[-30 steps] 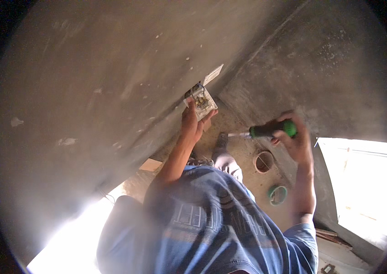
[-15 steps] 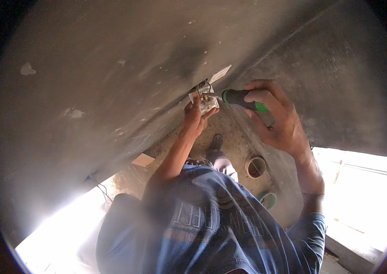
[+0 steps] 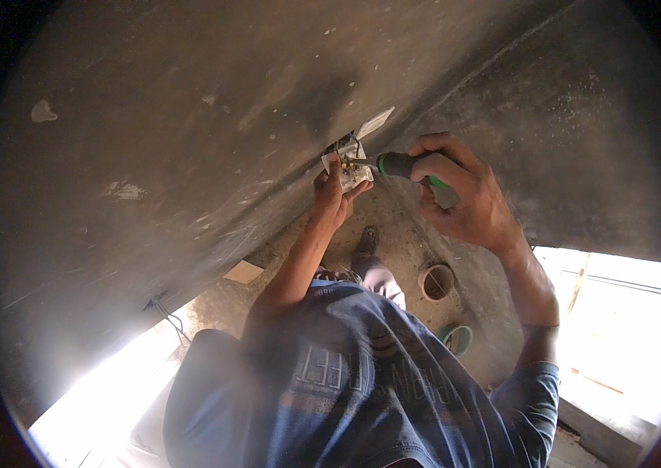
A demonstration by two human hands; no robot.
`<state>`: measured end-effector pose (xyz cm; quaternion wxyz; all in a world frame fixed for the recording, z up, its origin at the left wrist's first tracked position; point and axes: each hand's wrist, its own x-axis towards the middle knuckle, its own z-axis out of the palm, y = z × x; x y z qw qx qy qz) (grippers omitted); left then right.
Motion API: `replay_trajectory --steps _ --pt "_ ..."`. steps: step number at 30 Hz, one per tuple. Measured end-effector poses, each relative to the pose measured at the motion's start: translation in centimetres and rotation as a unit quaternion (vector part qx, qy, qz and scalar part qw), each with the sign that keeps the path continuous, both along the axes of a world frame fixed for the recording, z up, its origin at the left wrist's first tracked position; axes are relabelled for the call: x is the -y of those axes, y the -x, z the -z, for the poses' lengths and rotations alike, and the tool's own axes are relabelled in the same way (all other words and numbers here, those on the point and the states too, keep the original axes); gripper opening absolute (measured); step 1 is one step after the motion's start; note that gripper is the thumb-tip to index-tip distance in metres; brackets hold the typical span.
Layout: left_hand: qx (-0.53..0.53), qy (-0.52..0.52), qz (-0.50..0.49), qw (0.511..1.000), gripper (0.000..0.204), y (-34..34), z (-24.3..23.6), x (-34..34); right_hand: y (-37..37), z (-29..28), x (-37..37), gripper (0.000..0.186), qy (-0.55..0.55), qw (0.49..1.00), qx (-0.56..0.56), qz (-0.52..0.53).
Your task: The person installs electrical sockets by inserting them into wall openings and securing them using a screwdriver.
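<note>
My left hand (image 3: 334,195) grips a white wall socket plate (image 3: 358,176) by its edge, thumb on the near side, with the wired back turned up. Wires (image 3: 357,147) run from it into a dark recess in the wall. My right hand (image 3: 467,191) is closed around the black and green handle of a screwdriver (image 3: 399,164). The screwdriver's shaft points left, and its tip meets the terminals on the back of the plate. Exactly which terminal it touches is too small to tell.
Beside the recess, a second white plate (image 3: 375,122) sits on the grey wall (image 3: 190,101). On the floor below are a round bucket (image 3: 436,282), a green-rimmed container (image 3: 456,340) and a flat tile (image 3: 244,271). Loose wires (image 3: 168,316) stick out of the wall at lower left.
My right fingers have shifted their grip, and the screwdriver handle has turned, showing less green. The left hand keeps hold of the socket plate almost unmoved.
</note>
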<state>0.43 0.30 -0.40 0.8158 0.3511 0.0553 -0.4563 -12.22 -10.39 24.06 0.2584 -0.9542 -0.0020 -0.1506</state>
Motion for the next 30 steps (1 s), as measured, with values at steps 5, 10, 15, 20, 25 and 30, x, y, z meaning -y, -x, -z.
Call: replay_trajectory --steps 5,10,15,20,25,30 --pt "0.006 -0.009 0.004 1.000 0.061 -0.1 -0.2 -0.1 -0.3 0.2 0.3 0.031 -0.006 1.000 -0.005 -0.013" --pt "0.004 -0.036 0.000 0.999 0.062 -0.1 -0.1 0.0 -0.6 0.1 0.3 0.030 -0.015 0.999 -0.016 -0.031" --pt "0.012 -0.039 0.000 0.999 0.061 -0.1 -0.5 0.0 -1.0 -0.1 0.4 0.029 -0.012 0.998 -0.030 -0.048" --pt "0.007 -0.055 -0.006 0.998 0.058 0.0 -0.8 0.2 -1.5 -0.6 0.6 0.029 0.007 0.998 -0.038 -0.056" --pt "0.009 -0.041 -0.001 0.999 0.056 -0.1 -0.8 0.0 -1.5 -1.2 0.1 0.027 0.081 0.990 -0.117 0.017" --pt "0.018 -0.066 -0.020 0.997 0.054 0.3 -1.1 0.2 -1.4 -1.8 -0.3 0.035 0.153 0.985 -0.068 0.041"
